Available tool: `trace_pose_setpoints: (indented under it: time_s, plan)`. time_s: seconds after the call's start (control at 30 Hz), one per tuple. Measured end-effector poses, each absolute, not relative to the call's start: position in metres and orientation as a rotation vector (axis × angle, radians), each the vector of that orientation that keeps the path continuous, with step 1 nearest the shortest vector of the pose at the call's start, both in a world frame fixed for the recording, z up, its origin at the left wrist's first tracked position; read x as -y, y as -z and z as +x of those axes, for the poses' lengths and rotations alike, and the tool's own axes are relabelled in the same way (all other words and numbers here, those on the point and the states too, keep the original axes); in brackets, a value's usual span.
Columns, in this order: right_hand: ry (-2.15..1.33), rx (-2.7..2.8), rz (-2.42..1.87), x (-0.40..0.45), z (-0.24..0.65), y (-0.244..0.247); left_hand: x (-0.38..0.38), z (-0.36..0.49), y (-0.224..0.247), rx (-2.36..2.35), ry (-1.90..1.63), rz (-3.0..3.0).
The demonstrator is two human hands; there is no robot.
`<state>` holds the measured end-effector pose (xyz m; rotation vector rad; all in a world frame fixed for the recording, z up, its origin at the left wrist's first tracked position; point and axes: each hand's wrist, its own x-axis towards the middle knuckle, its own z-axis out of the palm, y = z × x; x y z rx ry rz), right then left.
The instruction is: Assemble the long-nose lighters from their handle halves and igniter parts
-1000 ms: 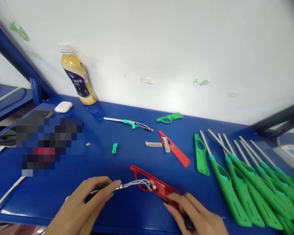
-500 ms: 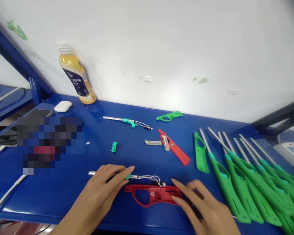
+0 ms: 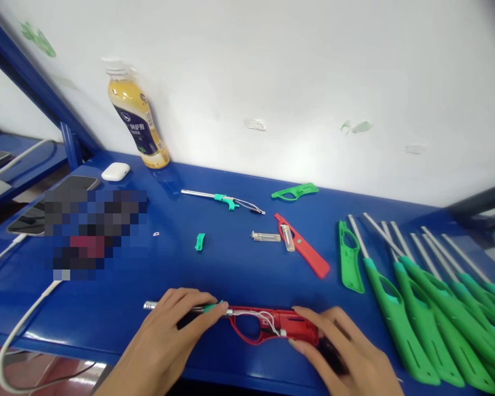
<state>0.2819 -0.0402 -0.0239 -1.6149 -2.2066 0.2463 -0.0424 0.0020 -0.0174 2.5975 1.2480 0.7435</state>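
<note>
My left hand (image 3: 175, 330) is closed around a lighter's metal tube (image 3: 150, 305), fingertips at its teal collar. White wires (image 3: 268, 316) trail from the tube across a red lighter handle shell (image 3: 291, 324), which lies open side up. A small white end piece (image 3: 282, 333) hangs over the middle of the shell. At the shell's right end my right hand (image 3: 346, 352) grips it, fingers along the upper edge and thumb along the lower. Beyond the hands lie another red shell half (image 3: 309, 256), two clear fuel tanks (image 3: 266, 237) and a teal trigger piece (image 3: 199, 242).
Several green lighters (image 3: 412, 324) are piled at the right, beside a green shell half (image 3: 350, 264). A second tube assembly (image 3: 198, 193) and another green shell (image 3: 295, 192) lie farther back. A yellow bottle (image 3: 138, 121), white case (image 3: 116, 171) and phone (image 3: 28, 220) stand at the left.
My left hand has brought the tube down to the red shell, so the wires and white end piece now lie over it. My right hand keeps hold of the shell. The view has shifted slightly.
</note>
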Motion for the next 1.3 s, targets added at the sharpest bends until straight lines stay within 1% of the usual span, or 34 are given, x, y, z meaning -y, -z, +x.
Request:
trace_pose_setpoints:
  time_s: [0.13,0.3,0.67,0.87,1.0,1.13,1.3]
  plan:
    - [-0.284,2.166,-1.621,0.039,0.280,0.023,0.000,-0.042,0.015,-1.242,-0.707,2.692]
    - [-0.361,2.151,-1.625,0.038,0.281,0.020,0.001,-0.043,0.015,-1.254,-0.685,2.666]
    - [-0.332,2.146,-1.650,0.039,0.280,0.023,0.003,-0.041,0.026,-1.205,-0.728,2.545]
    - [-0.341,2.152,-1.663,0.040,0.283,0.022,-0.001,-0.044,0.027,-1.441,-0.914,2.458]
    - [-0.368,2.125,-1.660,0.038,0.280,0.004,-0.009,-0.045,0.028,-1.540,-0.916,2.505]
    - [-0.319,2.075,-1.638,0.025,0.279,-0.007,-0.014,-0.044,0.025,-1.560,-0.952,2.499]
    - [-0.165,2.082,-1.694,0.001,0.283,0.004,-0.015,-0.044,0.021,-1.535,-0.983,2.480]
